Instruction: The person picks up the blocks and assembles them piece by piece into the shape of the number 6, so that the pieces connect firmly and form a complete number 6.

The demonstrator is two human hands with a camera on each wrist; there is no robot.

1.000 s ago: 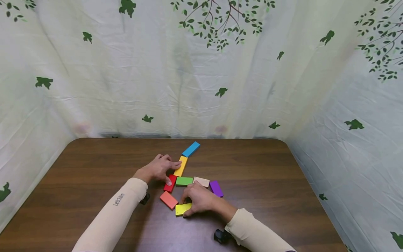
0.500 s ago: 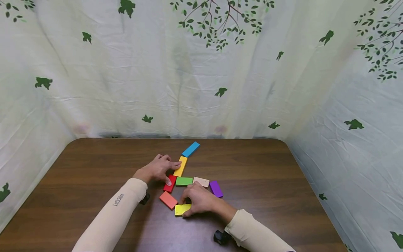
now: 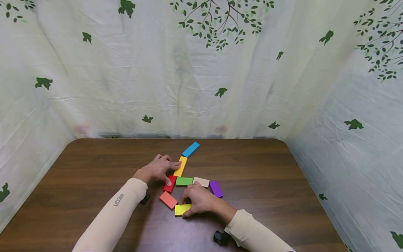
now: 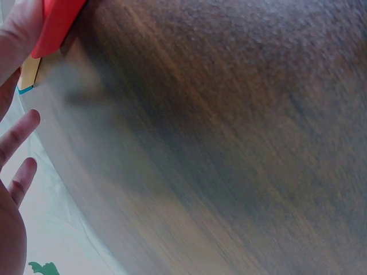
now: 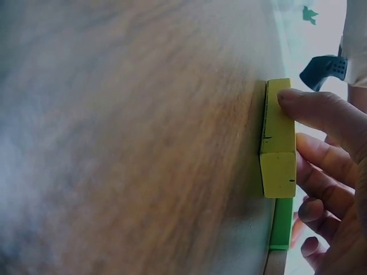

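Note:
My right hand [image 3: 201, 198] pinches a yellow block [image 3: 180, 210] between thumb and fingers at the near side of the block group. In the right wrist view the thumb presses one side of that yellow block [image 5: 278, 132]. My left hand [image 3: 158, 168] rests with its thumb on a red block [image 3: 169, 185] and a finger on an amber block [image 3: 181, 164]; its other fingers are partly hidden. A salmon block [image 3: 168, 200] lies between the red and yellow ones. Behind the right hand are a green block [image 3: 184, 181], a pale pink block [image 3: 202, 182] and a purple block [image 3: 216, 189].
A blue block [image 3: 191, 149] lies farthest back, its end at the amber block. All the blocks lie on a brown wooden table [image 3: 267, 175]. A white curtain [image 3: 151, 70] with green leaf prints surrounds the table's back and sides.

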